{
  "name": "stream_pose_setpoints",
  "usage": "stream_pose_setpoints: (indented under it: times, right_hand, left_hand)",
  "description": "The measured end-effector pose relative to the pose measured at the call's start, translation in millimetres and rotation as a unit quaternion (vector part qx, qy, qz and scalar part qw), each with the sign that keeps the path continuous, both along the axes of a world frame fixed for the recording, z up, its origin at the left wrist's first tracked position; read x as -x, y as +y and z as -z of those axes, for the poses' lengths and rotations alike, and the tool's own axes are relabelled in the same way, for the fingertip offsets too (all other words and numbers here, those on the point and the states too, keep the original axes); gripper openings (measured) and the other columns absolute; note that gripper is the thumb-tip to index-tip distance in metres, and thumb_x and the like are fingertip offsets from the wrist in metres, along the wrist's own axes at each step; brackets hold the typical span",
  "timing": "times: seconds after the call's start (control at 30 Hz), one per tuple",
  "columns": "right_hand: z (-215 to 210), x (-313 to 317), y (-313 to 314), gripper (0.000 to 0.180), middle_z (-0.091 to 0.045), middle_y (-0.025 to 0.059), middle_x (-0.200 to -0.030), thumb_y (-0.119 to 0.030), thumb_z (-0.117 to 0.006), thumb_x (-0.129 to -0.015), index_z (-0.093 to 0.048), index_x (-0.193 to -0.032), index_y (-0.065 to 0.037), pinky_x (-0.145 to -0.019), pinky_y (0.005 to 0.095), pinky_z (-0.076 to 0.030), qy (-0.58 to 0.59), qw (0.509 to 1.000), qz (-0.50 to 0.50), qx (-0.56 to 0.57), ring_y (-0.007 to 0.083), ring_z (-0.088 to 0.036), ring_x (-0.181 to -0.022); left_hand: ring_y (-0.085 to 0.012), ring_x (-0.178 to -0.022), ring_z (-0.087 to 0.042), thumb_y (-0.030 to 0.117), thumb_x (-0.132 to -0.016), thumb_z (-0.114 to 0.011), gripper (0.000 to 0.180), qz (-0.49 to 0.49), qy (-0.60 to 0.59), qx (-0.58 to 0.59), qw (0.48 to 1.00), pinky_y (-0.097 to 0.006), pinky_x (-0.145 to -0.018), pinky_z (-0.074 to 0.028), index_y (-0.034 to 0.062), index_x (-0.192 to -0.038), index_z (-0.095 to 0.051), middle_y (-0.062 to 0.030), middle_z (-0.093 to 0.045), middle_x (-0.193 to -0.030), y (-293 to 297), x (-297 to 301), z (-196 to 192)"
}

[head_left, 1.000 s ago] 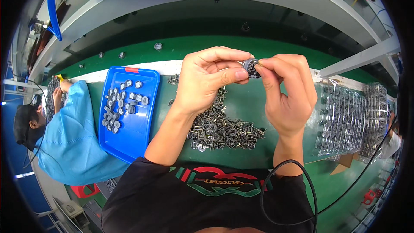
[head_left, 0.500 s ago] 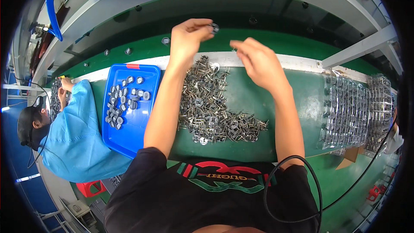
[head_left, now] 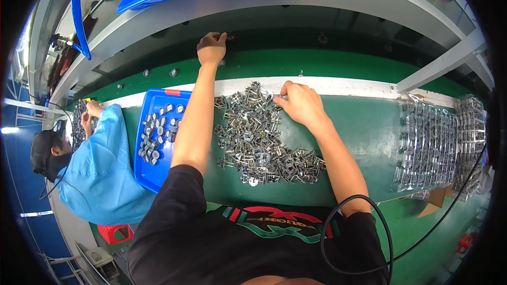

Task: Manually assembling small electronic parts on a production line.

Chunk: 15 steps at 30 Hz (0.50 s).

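Note:
My left hand (head_left: 212,48) reaches far over the dark green strip behind the white ledge. Its fingers are pinched at a small dark round part (head_left: 230,36). Closer in, my right hand (head_left: 300,103) is at the upper right edge of a heap of small metal-pronged parts (head_left: 253,142). Its thumb and forefinger come together there, and what they grip is too small to make out. Left of my left forearm, partly hidden by it, a blue tray (head_left: 145,171) holds several round grey-and-black parts (head_left: 156,132).
Round parts (head_left: 174,73) stand spaced along the green strip, with a small upright piece (head_left: 301,73) further right. Clear plastic trays of parts (head_left: 428,142) are stacked at the right. A co-worker in blue (head_left: 100,163) sits at the left. A black cable (head_left: 388,232) loops near my right arm.
My left hand has moved left along the back strip with the round part. My right hand has come down from above the white ledge to the heap. The view has shifted slightly.

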State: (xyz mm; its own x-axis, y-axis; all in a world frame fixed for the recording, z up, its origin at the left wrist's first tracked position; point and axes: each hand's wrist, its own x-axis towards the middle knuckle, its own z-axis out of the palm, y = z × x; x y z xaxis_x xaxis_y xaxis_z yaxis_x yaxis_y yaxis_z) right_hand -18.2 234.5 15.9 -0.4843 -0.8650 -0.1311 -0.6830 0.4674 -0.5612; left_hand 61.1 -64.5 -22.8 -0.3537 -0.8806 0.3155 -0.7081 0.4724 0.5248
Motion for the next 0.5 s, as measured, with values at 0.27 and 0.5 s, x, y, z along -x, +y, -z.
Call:
stream_pose_setpoints:
  times: [0.27,0.5]
  right_hand:
    - [7.4,10.5,4.1,0.019,-0.069,0.0148,-0.090,-0.014,-0.072,-0.078,-0.068,-0.093,-0.002,-0.081,0.0429,-0.051,-0.032,0.999,-0.025,0.019,0.0327,-0.067,-0.089]
    - [-19.3,19.7,12.7,0.011,-0.068,0.0120,-0.088,-0.011,-0.071,-0.076,-0.068,-0.084,-0.004,-0.076,0.0407,-0.051,-0.092,0.991,-0.028,0.093,0.0296,-0.066,-0.082]
  left_hand:
    - [-0.0316,-0.098,-0.068,0.026,-0.074,-0.079,0.032,0.076,-0.119,-0.074,0.987,-0.041,-0.087,-0.053,0.0073,-0.100,-0.074,-0.0144,-0.072,-0.098,47.1,-38.3,-16.3]
    - [-0.0239,-0.095,-0.069,0.014,-0.088,-0.070,0.027,0.212,0.316,-0.377,0.844,-0.033,-0.084,-0.057,-0.0041,-0.108,-0.069,-0.0147,-0.070,-0.105,105.3,-38.7,-69.9]
